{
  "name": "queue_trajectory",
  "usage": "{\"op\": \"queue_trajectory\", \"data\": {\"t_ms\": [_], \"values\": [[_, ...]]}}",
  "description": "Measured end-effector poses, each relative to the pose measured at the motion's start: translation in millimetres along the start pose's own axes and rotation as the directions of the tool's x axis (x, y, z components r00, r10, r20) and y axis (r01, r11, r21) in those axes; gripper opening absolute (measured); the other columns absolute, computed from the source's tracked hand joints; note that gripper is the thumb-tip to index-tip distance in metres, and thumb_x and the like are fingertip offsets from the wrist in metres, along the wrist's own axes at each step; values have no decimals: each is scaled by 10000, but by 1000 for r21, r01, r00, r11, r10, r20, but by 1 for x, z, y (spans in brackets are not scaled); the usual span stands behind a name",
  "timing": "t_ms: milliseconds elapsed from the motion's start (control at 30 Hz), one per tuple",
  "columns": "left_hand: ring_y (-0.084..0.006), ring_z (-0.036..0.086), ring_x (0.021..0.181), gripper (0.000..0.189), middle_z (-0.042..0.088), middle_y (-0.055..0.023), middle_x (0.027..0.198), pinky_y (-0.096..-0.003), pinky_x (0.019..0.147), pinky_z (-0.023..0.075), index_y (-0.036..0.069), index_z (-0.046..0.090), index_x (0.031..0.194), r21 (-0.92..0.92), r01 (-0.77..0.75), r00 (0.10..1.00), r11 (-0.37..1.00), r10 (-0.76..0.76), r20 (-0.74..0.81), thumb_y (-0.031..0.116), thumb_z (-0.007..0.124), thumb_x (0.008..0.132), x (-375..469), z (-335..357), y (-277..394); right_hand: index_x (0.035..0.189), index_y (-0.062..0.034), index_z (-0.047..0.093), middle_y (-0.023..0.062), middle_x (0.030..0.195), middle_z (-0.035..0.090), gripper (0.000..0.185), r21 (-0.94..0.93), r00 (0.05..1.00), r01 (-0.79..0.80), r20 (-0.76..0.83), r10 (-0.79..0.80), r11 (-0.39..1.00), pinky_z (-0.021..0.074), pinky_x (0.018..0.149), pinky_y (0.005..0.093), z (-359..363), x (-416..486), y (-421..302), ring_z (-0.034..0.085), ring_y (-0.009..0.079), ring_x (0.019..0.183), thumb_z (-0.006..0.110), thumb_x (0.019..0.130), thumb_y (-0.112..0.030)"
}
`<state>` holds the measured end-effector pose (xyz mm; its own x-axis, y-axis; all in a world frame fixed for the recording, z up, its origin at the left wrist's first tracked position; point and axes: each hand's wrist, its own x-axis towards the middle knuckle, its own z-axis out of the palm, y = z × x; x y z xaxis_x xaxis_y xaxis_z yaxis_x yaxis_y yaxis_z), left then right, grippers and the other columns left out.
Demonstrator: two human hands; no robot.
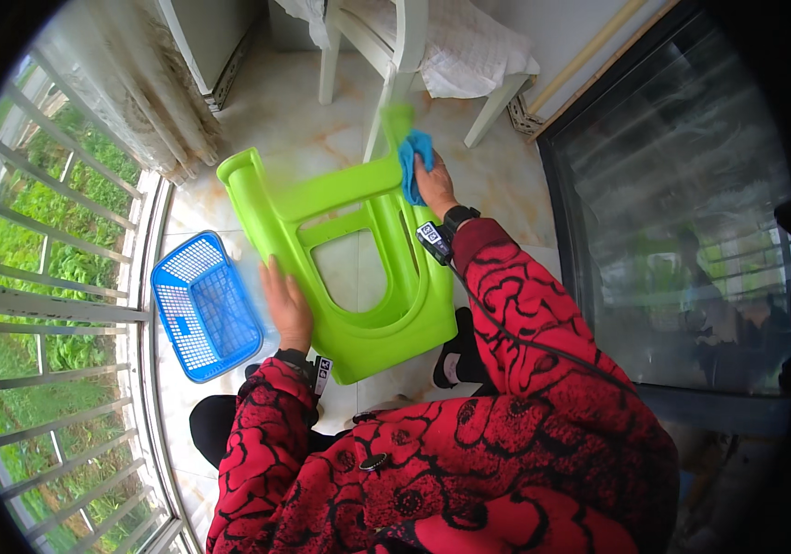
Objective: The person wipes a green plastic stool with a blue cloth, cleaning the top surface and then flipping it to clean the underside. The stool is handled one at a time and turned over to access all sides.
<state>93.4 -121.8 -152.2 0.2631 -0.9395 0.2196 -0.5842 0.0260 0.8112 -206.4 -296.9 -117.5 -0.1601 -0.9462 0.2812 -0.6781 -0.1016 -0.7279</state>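
Observation:
A light green plastic frame with a rounded opening (395,325), perhaps a child's seat or stool, lies in front of me, tilted. My right hand (435,181) grips a blue cloth (414,166) and presses it against the frame's upper right edge. Against the frame's left side rests my left hand (287,305), its fingers extended along the plastic. A blue plastic basket (208,308) stands on the floor just left of that hand. The upper parts of the frame look slightly blurred.
Barred windows (56,308) run along the left, with a beige curtain (160,90) above them. A white chair (395,62) draped with white cloth stands beyond the frame. At right is a dark glass panel (665,208). My feet are on the tiled floor below the frame.

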Motion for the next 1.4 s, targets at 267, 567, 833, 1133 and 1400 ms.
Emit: {"op": "queue_trajectory", "data": {"t_ms": [267,567,833,1133,1400], "values": [[-402,282,1367,490,289,-266,1471,-414,1113,254,38,338,1431,-9,2,1000,1000,-2,-5,155,425,963,-2,2,1,1183,-30,586,189,1305,518,303,53,995,93,-39,-91,994,447,924,417,-25,-96,12,542,400,1096,524,910,-146],[-396,312,1352,491,286,-255,1479,-411,1100,278,63,336,1440,4,-19,999,1000,19,-25,175,428,971,-1,1,-1,1227,-24,541,226,1190,574,364,46,990,139,2,-139,989,417,958,417,-19,-47,12,520,409,1112,458,951,-246],[-400,326,1344,480,270,-258,1486,-401,1082,305,60,335,1439,9,-4,1000,1000,4,-13,188,416,984,0,1,0,1076,-75,627,234,1038,630,383,-25,996,-87,13,87,996,461,821,476,8,36,8,573,447,958,456,926,-383],[-419,341,1331,489,291,-270,1470,-406,1072,324,98,353,1436,-2,14,999,1000,-14,-40,208,445,968,1,1,1,1255,-78,555,153,1298,538,399,-112,997,26,-72,-34,993,440,937,415,-10,-72,11,531,383,1119,445,963,-326],[-388,321,1351,475,294,-248,1476,-394,1098,286,96,351,1438,-31,57,998,998,-59,-35,193,425,979,0,1,1,1178,-63,587,173,1165,601,309,-267,999,12,47,1,964,479,865,412,-58,-159,-2,577,381,1036,520,932,-239]]}}
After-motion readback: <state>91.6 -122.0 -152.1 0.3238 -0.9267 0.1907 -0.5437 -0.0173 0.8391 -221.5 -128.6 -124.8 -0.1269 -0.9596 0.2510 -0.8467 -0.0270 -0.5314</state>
